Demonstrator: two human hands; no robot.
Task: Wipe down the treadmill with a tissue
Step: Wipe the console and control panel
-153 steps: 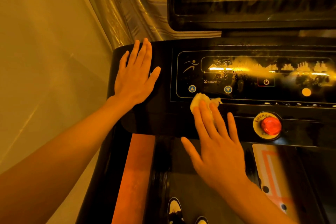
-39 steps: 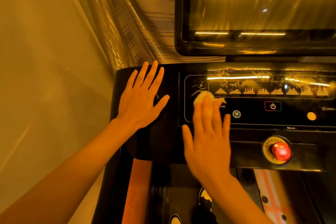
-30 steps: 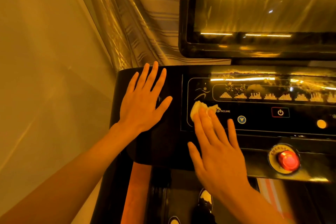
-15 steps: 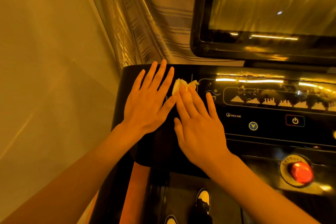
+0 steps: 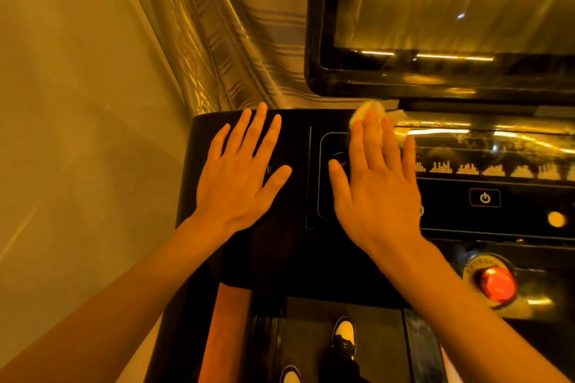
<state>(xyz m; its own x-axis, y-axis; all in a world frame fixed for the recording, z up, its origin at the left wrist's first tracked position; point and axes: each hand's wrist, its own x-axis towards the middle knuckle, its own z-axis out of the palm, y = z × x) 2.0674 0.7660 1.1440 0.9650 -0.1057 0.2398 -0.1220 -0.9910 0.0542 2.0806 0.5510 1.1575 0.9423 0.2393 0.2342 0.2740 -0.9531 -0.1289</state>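
The black treadmill console fills the lower middle of the head view. My right hand lies flat on its control panel, straight fingers pressing a crumpled white tissue against the panel's far edge. Only the tissue's upper part shows past my fingertips. My left hand rests flat, fingers spread, on the console's left wing. It holds nothing.
A red emergency stop button sits at the console's lower right. A power key and lit bar graphics lie right of my hand. A dark glossy screen stands above. A wall and curtain are on the left. My shoe stands on the belt below.
My right hand slid the tissue from beside my left hand to the right and up to the panel's far edge. The left hand stayed put.
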